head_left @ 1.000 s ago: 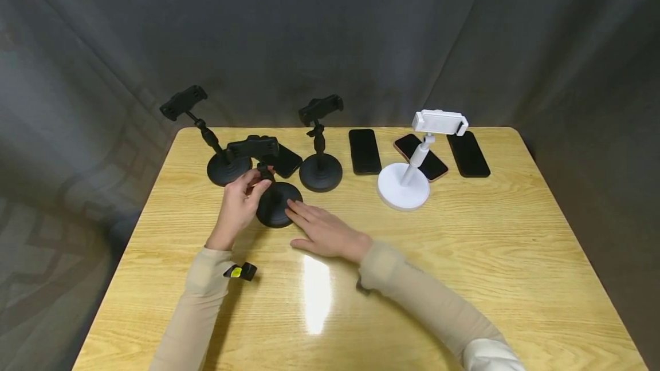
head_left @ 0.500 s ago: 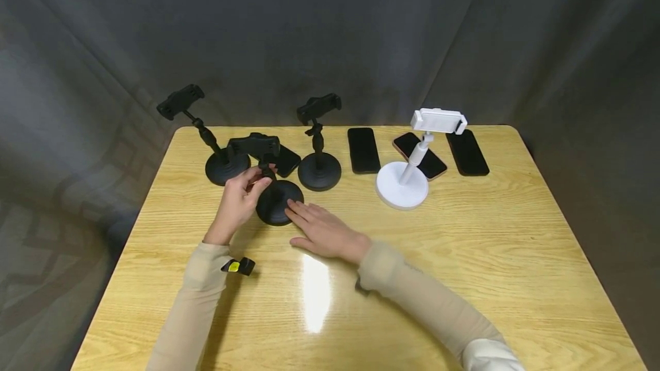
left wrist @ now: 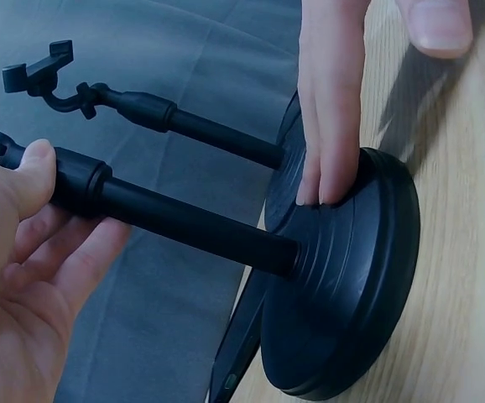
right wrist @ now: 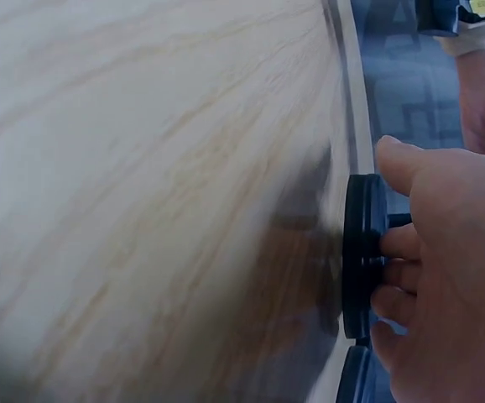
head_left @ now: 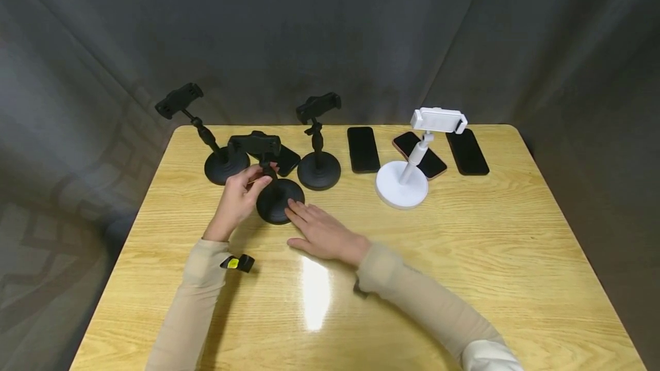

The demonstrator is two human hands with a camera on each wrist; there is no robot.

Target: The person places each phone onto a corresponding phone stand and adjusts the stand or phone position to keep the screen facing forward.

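In the head view a black phone stand (head_left: 273, 206) with a round base stands on the left half of the table. My left hand (head_left: 238, 194) grips its upright just below the clamp; in the left wrist view thumb and fingers wrap the thick collar (left wrist: 81, 183) above the thin pole (left wrist: 196, 225). My right hand (head_left: 326, 233) lays its straight fingers on top of the base, thumb spread away. The right wrist view shows those fingertips (right wrist: 400, 243) on the base (right wrist: 362, 256) from the side. The stand's phone clamp (head_left: 255, 145) holds no phone.
Two more black phone stands (head_left: 222, 166) (head_left: 319, 172) are behind, left and right of the gripped one. A black phone (head_left: 286, 160) lies between them. Further right are a white phone stand (head_left: 399, 190) and several phones (head_left: 363, 150) lying flat. Dark curtains (head_left: 330, 44) enclose the table (head_left: 490, 256).
The head view has shifted very slightly. Both hands keep the same hold and touch on the black phone stand, with no clear movement of it.
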